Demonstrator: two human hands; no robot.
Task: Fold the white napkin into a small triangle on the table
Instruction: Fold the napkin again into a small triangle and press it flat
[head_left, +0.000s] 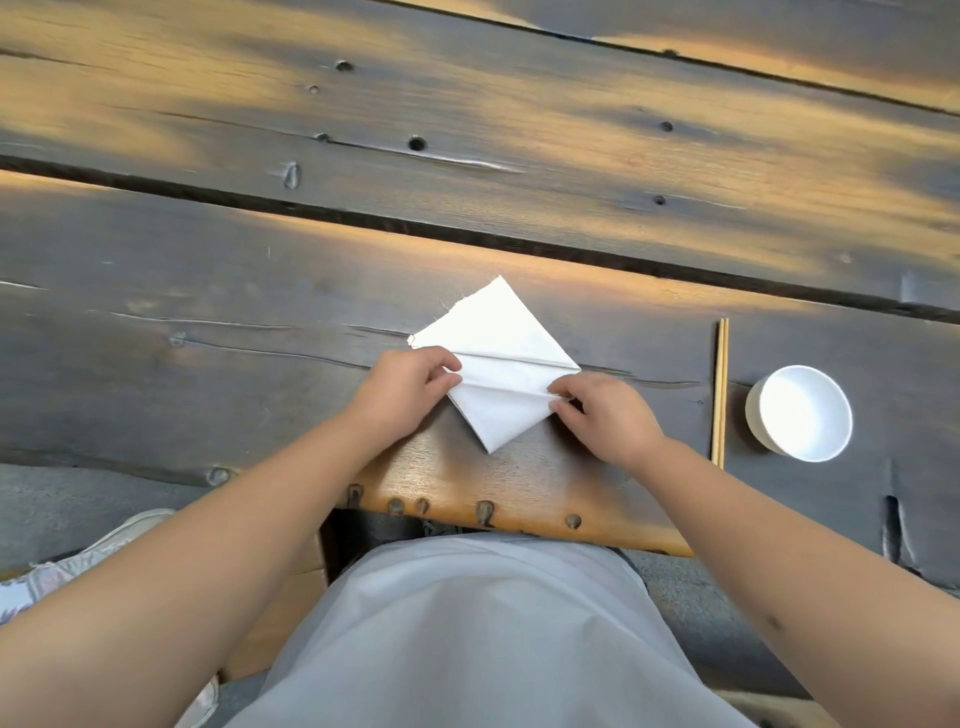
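Near the table (208, 395) edge, the left hand (410, 387) pinches the white napkin (498, 338) at its left fold; the right hand (605, 415) pinches its right corner. Farther right lie chopsticks (721, 389) and a white bowl (800, 413).

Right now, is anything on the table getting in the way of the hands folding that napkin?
Nothing visible does. Both the left hand and right hand already pinch the white napkin. The chopsticks and white bowl lie apart, off to the right.
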